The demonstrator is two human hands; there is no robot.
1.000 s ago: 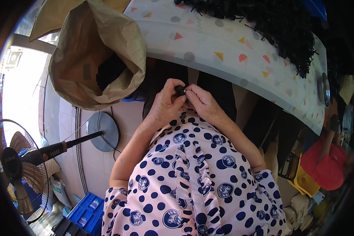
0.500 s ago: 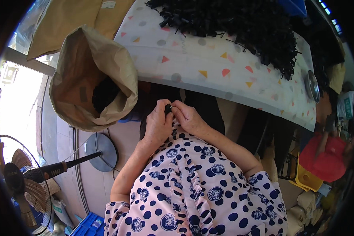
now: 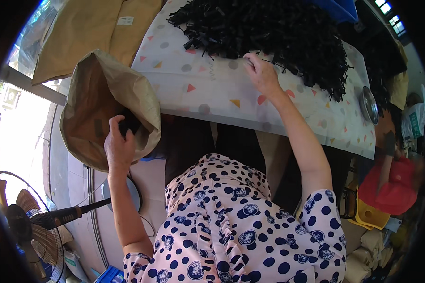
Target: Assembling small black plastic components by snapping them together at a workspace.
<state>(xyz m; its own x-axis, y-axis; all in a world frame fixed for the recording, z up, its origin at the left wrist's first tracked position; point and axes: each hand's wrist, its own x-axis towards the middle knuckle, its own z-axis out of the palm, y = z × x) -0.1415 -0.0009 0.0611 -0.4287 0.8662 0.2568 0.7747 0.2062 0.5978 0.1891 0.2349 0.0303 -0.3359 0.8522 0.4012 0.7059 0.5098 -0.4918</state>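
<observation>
A large open brown paper sack (image 3: 99, 101) stands left of the table. My left hand (image 3: 119, 144) is at its mouth, fingers curled around a small black part over the dark contents inside. My right hand (image 3: 262, 75) reaches out across the table to the near edge of a big heap of black plastic parts (image 3: 269, 35), fingertips touching the pieces. The heap lies on a white tablecloth with coloured triangles and dots (image 3: 212, 92).
A second flat brown sack (image 3: 89, 33) leans behind the open one. A standing fan (image 3: 30, 226) is at lower left, its round base (image 3: 127, 193) below the sack. A metal bowl (image 3: 369, 104) sits at the table's right; a person in red (image 3: 392, 184) is beyond it.
My hands were together in front of me, working a small black part. They have separated: the left went to the sack's mouth, the right stretched out to the heap.
</observation>
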